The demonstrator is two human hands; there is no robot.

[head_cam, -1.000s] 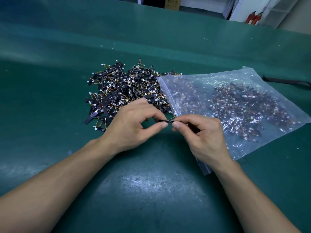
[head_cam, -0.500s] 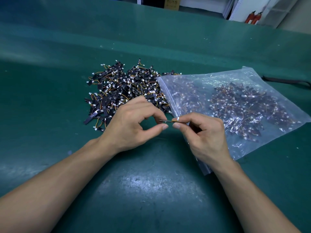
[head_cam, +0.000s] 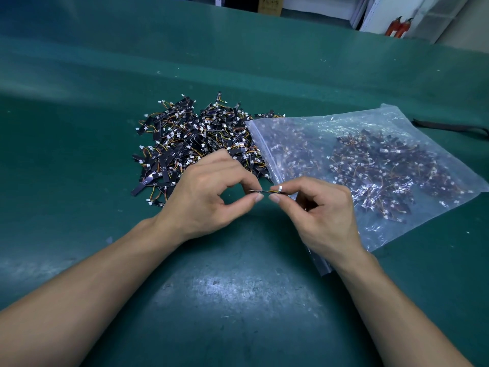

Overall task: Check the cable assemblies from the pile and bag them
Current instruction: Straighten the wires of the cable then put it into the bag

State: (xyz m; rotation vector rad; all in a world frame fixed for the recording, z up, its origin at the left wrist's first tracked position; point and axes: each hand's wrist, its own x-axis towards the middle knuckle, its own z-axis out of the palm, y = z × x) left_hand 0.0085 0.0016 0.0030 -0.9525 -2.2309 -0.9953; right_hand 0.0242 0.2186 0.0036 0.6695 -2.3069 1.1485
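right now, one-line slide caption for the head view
Left hand and right hand pinch one cable assembly in front of the pile and clear bag.

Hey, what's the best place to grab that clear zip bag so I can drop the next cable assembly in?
Probably pinch the zip strip along the left edge of the zip bag, coming from the pile side. That edge looks like the mouth and faces the pile; its far stretch lies bare, while the right hand, pinching a cable assembly, covers the near stretch.
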